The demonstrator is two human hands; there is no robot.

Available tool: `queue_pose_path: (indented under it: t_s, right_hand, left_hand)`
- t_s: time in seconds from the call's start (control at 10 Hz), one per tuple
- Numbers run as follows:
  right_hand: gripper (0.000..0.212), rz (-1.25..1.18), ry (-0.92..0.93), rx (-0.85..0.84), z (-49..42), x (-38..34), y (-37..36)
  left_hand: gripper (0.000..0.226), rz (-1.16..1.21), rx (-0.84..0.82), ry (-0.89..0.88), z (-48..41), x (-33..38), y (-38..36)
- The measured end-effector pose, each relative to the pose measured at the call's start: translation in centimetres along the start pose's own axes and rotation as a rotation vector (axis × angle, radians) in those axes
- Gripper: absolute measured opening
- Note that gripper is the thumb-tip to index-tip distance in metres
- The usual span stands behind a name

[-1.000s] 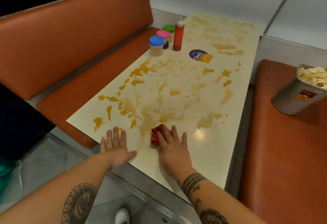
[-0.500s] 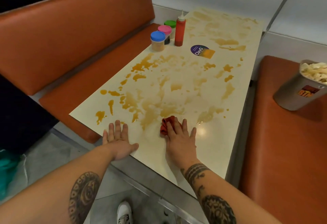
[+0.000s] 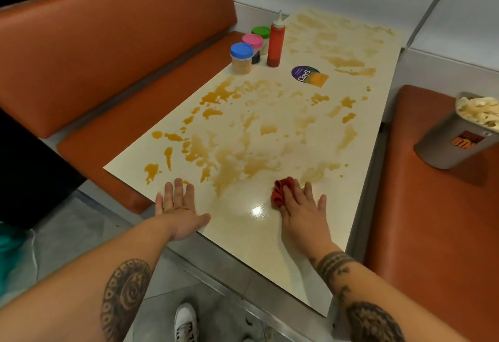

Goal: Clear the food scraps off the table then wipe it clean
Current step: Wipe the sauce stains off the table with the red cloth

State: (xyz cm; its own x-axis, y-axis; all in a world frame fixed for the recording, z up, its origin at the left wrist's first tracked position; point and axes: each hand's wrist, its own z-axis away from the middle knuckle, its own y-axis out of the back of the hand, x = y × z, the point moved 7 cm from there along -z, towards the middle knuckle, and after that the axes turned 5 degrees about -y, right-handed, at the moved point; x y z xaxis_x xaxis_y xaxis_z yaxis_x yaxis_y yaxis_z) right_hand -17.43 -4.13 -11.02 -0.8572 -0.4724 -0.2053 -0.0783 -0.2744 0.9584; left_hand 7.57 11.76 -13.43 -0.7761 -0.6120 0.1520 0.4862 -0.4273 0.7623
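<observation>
- The left hand (image 3: 179, 208) is lying flat, fingers straight, on the near edge of the table (image 3: 283, 255).
- Brown stains (image 3: 232, 160) are covering the tabletop beyond it.
- The right hand (image 3: 303, 210) is pressing the red cloth (image 3: 280, 190) down with straight fingers, at the stains' near edge.
- A metal bin (image 3: 456, 141) holding scraps is sitting on the right bench (image 3: 432, 233).

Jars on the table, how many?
3, in a row at the far left edge beside the red bottle: blue-lidded jar nearest, pink-lidded jar behind it, green-lidded jar farthest, partly hidden.
</observation>
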Motion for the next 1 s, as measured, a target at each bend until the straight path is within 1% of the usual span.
queue_pose_path:
  t_s: [0.1,0.2,0.3,0.4,0.5,0.6,0.7,0.8,0.9,1.0]
  right_hand:
    - [0.059,-0.056,-0.041,0.008,-1.1,-3.2,-0.2]
    - [0.058,-0.071,0.111,0.023,0.6,-7.6,-1.0]
    - [0.057,-0.099,0.294,0.0,4.0,-11.0,-2.7]
    - [0.049,-0.19,0.363,-0.044,6.4,-11.7,-3.6]
    - [0.039,-0.435,0.303,-0.103,7.0,-11.1,-3.5]
    - [0.029,-0.757,0.093,-0.058,6.3,-10.4,-1.7]
    - [0.026,-1.047,-0.159,0.016,4.4,-11.0,0.6]
    - [0.031,-1.324,-0.307,-0.063,3.2,-13.5,2.8]
    - [0.032,-1.396,-0.288,-0.115,3.0,-16.4,5.4]
    - [0.033,-1.495,-0.236,-0.313,3.1,-19.9,5.8]
  left_hand:
    - [0.096,0.0,-0.004,-0.001,-0.1,-0.1,0.0]
    - [0.095,-0.001,-0.003,-0.004,-0.1,-0.1,0.0]
    - [0.095,0.013,0.005,0.003,-0.1,-0.1,0.0]
    - [0.096,0.013,0.024,-0.006,0.1,0.3,0.0]
    - [0.095,0.03,0.069,-0.028,0.8,0.7,0.3]
    - [0.079,0.154,0.189,-0.051,1.9,0.7,1.9]
    - [0.054,0.403,0.461,-0.146,4.0,1.5,4.3]
    - [0.041,0.899,0.553,-0.19,5.9,2.2,5.5]
    - [0.042,1.268,0.496,-0.196,7.3,3.5,6.3]
    - [0.04,1.621,0.279,-0.212,8.2,4.7,6.7]
